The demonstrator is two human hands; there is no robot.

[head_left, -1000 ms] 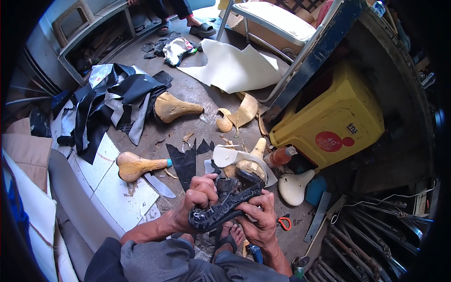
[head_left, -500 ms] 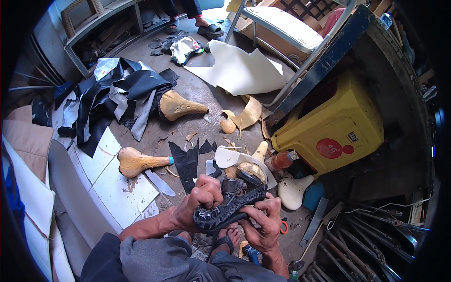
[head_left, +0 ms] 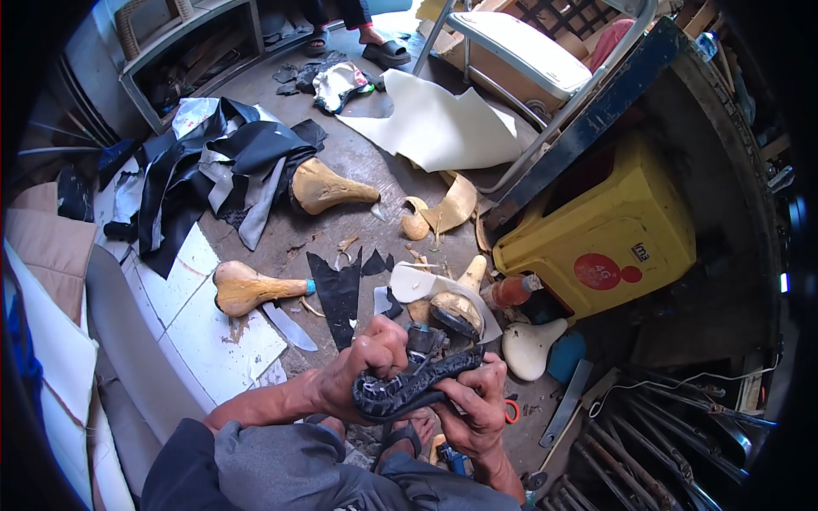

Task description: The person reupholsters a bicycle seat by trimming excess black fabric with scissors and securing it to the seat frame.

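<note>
A black bicycle saddle (head_left: 409, 393) is held over my feet, with a dark gathered edge running along it. My left hand (head_left: 372, 356) is closed on its left end with the fingers curled in. Around the right end my right hand (head_left: 475, 407) is wrapped, thumb and fingers pressed on the rim. Just beyond the saddle lies a dark metal part (head_left: 423, 339), partly hidden. Near it are a pale foam saddle pad (head_left: 460, 305) with a dark end, and a black cloth scrap (head_left: 339, 294).
A knife (head_left: 290, 328) and a bare saddle pad (head_left: 251, 289) lie left, on white tiles. Farther off are another pad (head_left: 328, 187), black sheet material (head_left: 247, 140) and a white sheet (head_left: 434, 128). A yellow plastic stool (head_left: 605, 230) lies right, near metal tubes (head_left: 639, 451). Another person's feet (head_left: 383, 53) show.
The saddle stays in both hands, tilted slightly differently. My hands keep nearly the same grip, and the view has shifted a little.
</note>
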